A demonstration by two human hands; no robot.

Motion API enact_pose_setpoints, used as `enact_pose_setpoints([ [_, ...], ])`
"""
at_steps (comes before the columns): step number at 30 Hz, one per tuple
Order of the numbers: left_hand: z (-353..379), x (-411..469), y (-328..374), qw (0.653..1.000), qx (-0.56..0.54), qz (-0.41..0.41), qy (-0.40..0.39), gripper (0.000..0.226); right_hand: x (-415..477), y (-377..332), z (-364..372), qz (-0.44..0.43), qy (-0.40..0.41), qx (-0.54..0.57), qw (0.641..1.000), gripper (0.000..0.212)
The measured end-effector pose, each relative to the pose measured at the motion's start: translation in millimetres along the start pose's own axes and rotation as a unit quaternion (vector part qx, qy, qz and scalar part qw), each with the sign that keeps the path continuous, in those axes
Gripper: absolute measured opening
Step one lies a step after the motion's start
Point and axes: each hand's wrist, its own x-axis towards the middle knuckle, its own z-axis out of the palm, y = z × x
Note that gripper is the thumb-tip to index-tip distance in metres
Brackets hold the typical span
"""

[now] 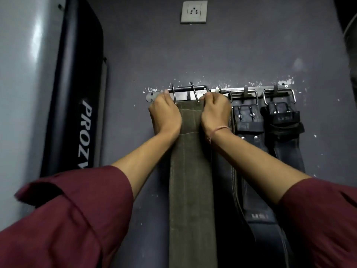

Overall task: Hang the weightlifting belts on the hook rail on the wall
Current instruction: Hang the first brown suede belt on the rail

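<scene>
A metal hook rail (237,89) runs across the grey wall. An olive-green belt (190,171) hangs down from its left part, its metal buckle up at the rail. My left hand (165,115) grips the belt's top left edge, my right hand (215,113) grips its top right edge, both just under the rail. Two black leather belts hang to the right by their buckles: one (249,151) beside my right wrist, the other (284,132) at the rail's right end.
A dark padded bench (77,89) with white lettering stands upright against the wall at the left, next to a pale panel. A white wall socket (194,12) sits above the rail. My maroon sleeves fill the bottom corners.
</scene>
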Motion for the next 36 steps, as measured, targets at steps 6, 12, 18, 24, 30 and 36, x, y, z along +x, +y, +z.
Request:
enact_pose_setpoints([
  [6, 37.0, 43.3, -20.1, 0.998, 0.009, -0.058, -0.035, 0.049, 47.3, 16.6, 29.8, 0.035, -0.025, -0.032, 0.999, 0.042],
  [12, 49.9, 43.2, -26.9, 0.993, 0.032, -0.090, -0.072, 0.039, 57.9, 33.4, 32.1, 0.060, -0.020, -0.030, 0.998, 0.030],
  [18, 42.3, 23.1, -43.9, 0.995, 0.023, -0.048, -0.079, 0.055, 33.2, 41.5, 19.1, 0.036, -0.042, -0.044, 0.998, 0.051],
  [24, 19.6, -27.6, -57.6, 0.996, -0.007, -0.018, -0.093, 0.038, -32.0, 53.8, 0.7, -0.009, -0.003, 0.014, 1.000, 0.014],
  [30, -25.1, -105.8, -77.9, 0.993, 0.012, 0.093, -0.077, 0.036, -122.7, 76.2, -39.2, -0.078, -0.043, -0.078, 0.993, 0.021],
  [36, -92.6, -219.8, -84.3, 0.981, -0.061, 0.006, -0.182, 0.025, -222.3, 74.3, -100.0, 0.082, -0.113, -0.073, 0.987, 0.027],
])
